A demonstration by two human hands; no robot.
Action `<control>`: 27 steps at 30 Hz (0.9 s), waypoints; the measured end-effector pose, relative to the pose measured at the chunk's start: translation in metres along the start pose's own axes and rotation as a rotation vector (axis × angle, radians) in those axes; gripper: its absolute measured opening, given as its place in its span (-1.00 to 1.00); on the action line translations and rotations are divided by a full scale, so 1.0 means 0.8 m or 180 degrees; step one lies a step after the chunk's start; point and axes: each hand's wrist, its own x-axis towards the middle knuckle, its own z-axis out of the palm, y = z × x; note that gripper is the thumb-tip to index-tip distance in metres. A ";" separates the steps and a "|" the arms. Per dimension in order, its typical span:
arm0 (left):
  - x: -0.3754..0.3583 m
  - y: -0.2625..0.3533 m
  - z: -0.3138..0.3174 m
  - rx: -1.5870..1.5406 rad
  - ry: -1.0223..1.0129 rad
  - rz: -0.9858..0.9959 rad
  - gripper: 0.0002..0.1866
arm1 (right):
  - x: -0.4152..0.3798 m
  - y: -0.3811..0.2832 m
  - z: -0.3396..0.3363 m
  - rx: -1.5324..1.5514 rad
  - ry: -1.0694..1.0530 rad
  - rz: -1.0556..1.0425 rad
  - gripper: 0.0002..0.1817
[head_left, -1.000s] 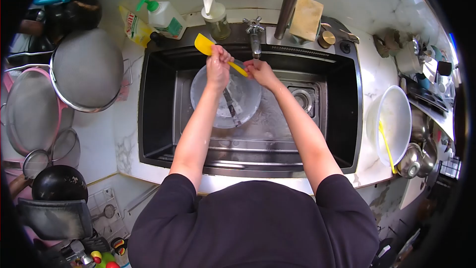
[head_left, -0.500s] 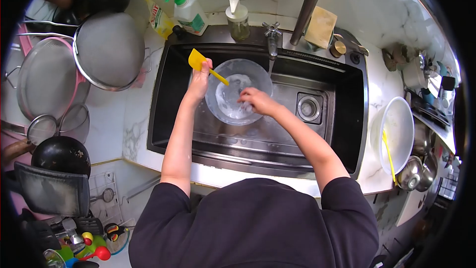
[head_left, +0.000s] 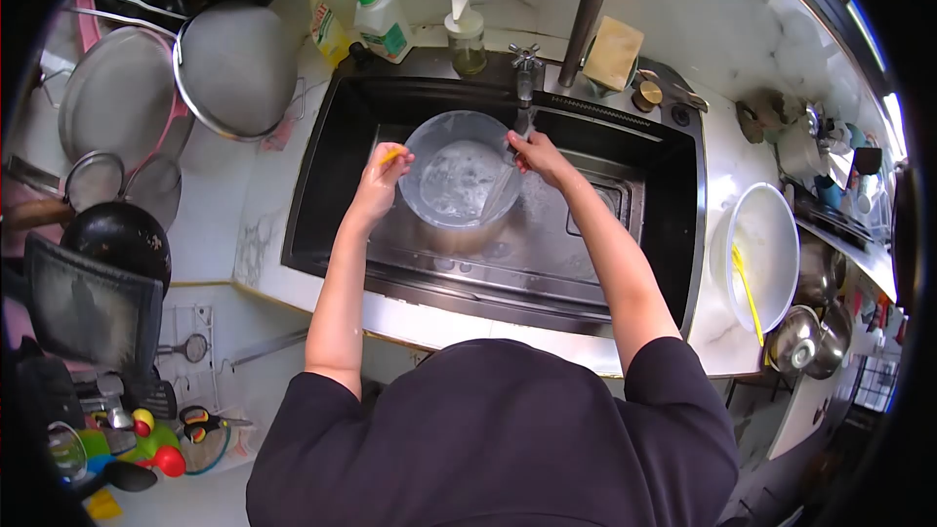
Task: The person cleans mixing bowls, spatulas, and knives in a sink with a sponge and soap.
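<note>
A clear round bowl of sudsy water sits in the black sink, under the tap. At the bowl's left rim, my left hand is closed around the yellow spatula, of which only a small bit shows. My right hand is at the right rim, fingers pinched on a slender greyish utensil that slants down into the bowl. Its exact kind is blurred. Water appears to run from the tap beside that hand.
Behind the sink stand a green-pump bottle, a glass pump jar and a sponge. A white bowl with a yellow utensil rests on the right counter. Strainers and a black pan crowd the left.
My right hand has moved from inside the bowl to its right rim and now grips a greyish utensil. The spatula in my left hand has turned, so less of it shows.
</note>
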 end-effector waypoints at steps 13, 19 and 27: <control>-0.062 0.004 0.032 0.1291 0.1313 0.0701 -0.78 | 0.029 -0.009 -0.010 0.0186 -0.0487 0.0096 -0.56; -0.092 0.039 0.062 0.1138 0.1682 0.1184 -0.85 | -0.003 -0.031 -0.011 -0.0176 -0.0526 0.0337 -0.66; -0.131 0.074 0.049 0.1775 0.1964 0.1836 -0.84 | 0.017 -0.007 -0.029 -0.0242 -0.0797 0.0509 -0.88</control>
